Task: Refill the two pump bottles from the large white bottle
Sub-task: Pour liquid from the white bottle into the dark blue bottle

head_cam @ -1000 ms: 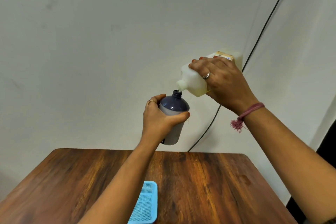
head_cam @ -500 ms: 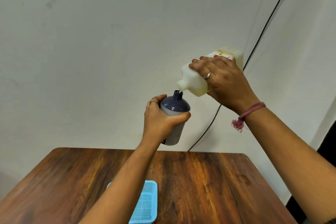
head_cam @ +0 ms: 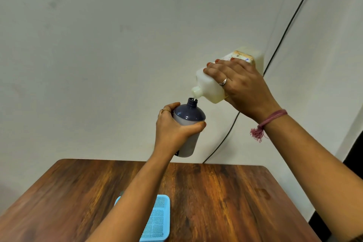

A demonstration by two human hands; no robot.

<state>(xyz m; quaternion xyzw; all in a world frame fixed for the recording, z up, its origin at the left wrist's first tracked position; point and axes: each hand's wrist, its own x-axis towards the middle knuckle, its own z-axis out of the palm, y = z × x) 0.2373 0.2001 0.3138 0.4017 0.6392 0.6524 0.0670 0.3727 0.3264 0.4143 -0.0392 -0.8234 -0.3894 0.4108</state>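
Observation:
My left hand (head_cam: 174, 130) grips a dark blue pump bottle (head_cam: 189, 118) with its pump off, held upright in the air above the table. My right hand (head_cam: 241, 88) holds the large white bottle (head_cam: 211, 89) tilted down to the left. Its spout sits just above the blue bottle's open neck, and a thin white stream runs from one into the other. A second pump bottle is not in view.
A wooden table (head_cam: 216, 202) lies below my arms. A light blue plastic basket (head_cam: 157, 222) sits at its near edge, partly hidden by my left forearm. A black cable (head_cam: 284, 31) runs down the pale wall behind.
Both hands and bottles hold almost the same pose; the white bottle has tipped very slightly more and the pouring goes on.

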